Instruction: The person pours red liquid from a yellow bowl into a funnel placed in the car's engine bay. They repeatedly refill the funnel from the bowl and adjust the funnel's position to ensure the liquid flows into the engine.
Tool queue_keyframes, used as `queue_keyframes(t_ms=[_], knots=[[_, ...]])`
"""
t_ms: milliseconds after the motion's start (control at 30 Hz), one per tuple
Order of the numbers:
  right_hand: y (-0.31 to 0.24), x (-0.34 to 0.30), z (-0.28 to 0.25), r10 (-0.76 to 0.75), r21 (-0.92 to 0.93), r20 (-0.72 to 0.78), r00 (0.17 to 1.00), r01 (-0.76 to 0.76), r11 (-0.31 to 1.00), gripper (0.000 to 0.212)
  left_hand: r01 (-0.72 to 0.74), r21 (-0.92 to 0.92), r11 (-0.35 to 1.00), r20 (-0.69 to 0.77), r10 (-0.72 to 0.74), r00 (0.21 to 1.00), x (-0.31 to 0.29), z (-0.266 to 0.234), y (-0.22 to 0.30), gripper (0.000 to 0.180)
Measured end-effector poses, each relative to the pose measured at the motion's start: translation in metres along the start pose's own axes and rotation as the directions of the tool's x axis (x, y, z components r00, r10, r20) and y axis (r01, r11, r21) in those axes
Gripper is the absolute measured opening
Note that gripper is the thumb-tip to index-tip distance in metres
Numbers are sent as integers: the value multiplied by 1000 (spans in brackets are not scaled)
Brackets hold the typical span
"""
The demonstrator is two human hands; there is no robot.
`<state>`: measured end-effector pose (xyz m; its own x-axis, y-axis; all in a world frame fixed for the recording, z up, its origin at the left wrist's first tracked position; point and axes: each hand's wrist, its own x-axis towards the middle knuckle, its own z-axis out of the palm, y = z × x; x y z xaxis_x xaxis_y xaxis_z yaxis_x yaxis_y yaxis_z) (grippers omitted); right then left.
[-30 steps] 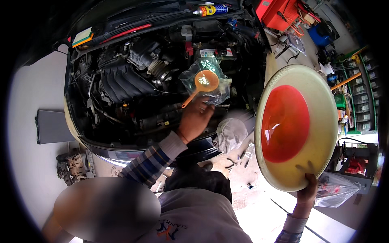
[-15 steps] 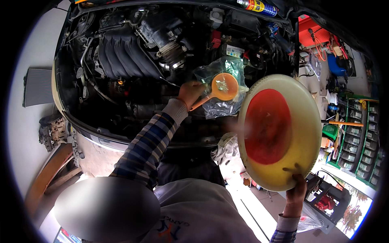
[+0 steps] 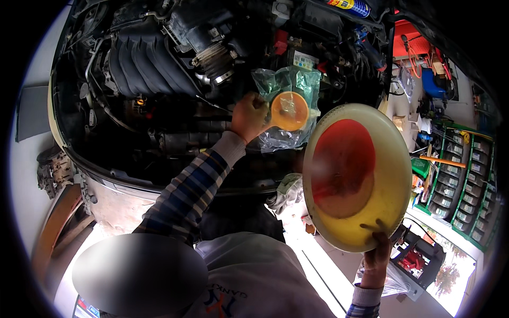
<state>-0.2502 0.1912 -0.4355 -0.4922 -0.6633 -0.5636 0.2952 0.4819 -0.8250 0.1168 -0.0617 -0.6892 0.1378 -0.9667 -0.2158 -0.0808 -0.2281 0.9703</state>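
My left hand, curled closed, grips the narrow stem of an orange long-stemmed cup over the engine bay; its shape could be a funnel's or a ladle's. A crinkled clear plastic bag spreads around the cup, and I cannot tell whether it also covers it. On the right, my right hand clasps the near rim of a large pale basin, with the fingers partly hidden. The basin is held tilted in front of the car. A pool of red liquid lies in its left part.
Around my hands are the ribbed black engine cover, an air hose and a battery. A spray can and a power tool lie on the far right. Green shelving stands right. A person's white shirt shows below.
The basin and right hand have shifted slightly left in the picture. My left hand has turned and closed more over the stem, hiding its lower end. The whole view has shifted a little.
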Motion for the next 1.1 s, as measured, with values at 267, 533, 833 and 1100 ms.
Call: queue_keyframes(t_ms=[267, 533, 833, 1100], knots=[[-2, -2, 19, -13, -27, -42, 999, 11, 1000, 53, -64, 87, 994, -23, 66, 998, -9, -3, 0, 15], [2, 3, 32, -34, -58, -64, 997, 30, 998, 53, -96, 171, 981, -27, 102, 994, -16, -7, 2, 15], [-6, 6, 50, -38, -109, -69, 997, 30, 994, 51, -116, 179, 977, -30, 123, 992, -14, -5, -8, 16], [-9, 10, 56, -57, -124, -60, 997, 49, 991, 50, -93, 205, 974, -49, 105, 993, -21, -11, 15, 16]])
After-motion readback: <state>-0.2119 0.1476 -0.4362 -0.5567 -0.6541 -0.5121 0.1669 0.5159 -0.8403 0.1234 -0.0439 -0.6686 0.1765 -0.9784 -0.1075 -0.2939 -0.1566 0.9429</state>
